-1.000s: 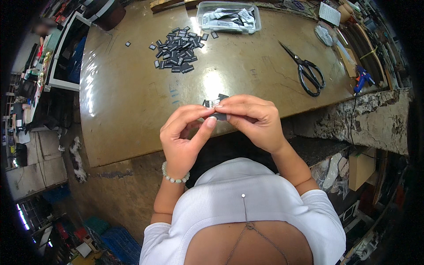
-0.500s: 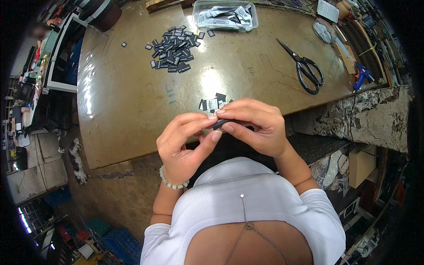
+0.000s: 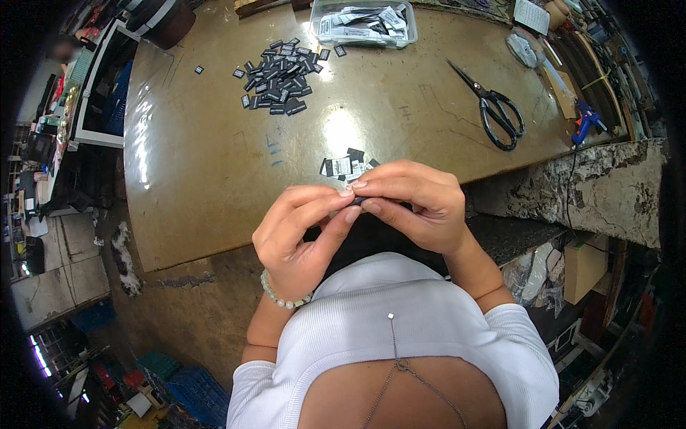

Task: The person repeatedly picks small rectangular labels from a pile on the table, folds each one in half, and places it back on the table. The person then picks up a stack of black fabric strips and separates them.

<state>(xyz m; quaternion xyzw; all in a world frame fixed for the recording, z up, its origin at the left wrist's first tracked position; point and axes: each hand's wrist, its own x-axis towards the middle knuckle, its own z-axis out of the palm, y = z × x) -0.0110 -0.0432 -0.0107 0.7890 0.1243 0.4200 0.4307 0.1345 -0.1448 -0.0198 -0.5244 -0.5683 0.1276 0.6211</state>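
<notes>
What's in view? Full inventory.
held piece: one, dark, centre, mostly hidden
loose pieces: several, black and white, table's near side
piled pieces: many, black and white, table's far side
tub of strips: one, clear, table's far edge
scissors: one, black, table's right
glue gun: one, blue, far right
table: one, brown, centre
carton: one, brown, lower right
crates: some, blue, green, lower left
bracelet: one, pale, left wrist
shirt: one, white, worn
left hand: one, bare, centre
right hand: one, bare, centre

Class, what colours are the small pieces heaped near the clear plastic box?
The heaped pieces are black with whitish marks, best seen in the head view.
</notes>
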